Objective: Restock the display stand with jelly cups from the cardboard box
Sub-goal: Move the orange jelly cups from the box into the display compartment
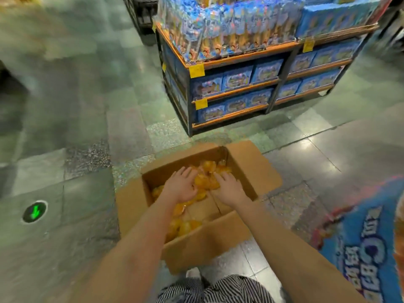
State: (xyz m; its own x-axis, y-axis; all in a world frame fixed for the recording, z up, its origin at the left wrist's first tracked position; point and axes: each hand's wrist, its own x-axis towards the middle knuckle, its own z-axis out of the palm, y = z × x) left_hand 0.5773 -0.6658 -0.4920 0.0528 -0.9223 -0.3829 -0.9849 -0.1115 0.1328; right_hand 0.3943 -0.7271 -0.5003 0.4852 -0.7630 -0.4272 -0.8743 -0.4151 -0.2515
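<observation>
- The jelly cups (205, 181) are being kept loose in an orange heap at the far end of the cardboard box (207, 241), and more are being left along its left and near sides. Loose cups are likely to slide off one another when scooped.
- The heap is being pressed from both sides by the left hand (182, 185) and the right hand (229, 188). Both are being held with fingers mostly straight and spread, and no cup is being clasped in a fist. A cluster being squeezed only between palms could shed its middle cups on the lift.
- If the cups are being squeezed too hard, a soft one could be crushed or its seal split.
- The box is being left open on the tiled floor (87, 149), so a dropped cup could roll away across it.
- A shelving unit (240, 55) is being kept well apart beyond the box, and a blue printed panel (367, 248) is being shown near the right edge. Which one is being restocked cannot be told, and a longer carry would raise the risk of spills.
</observation>
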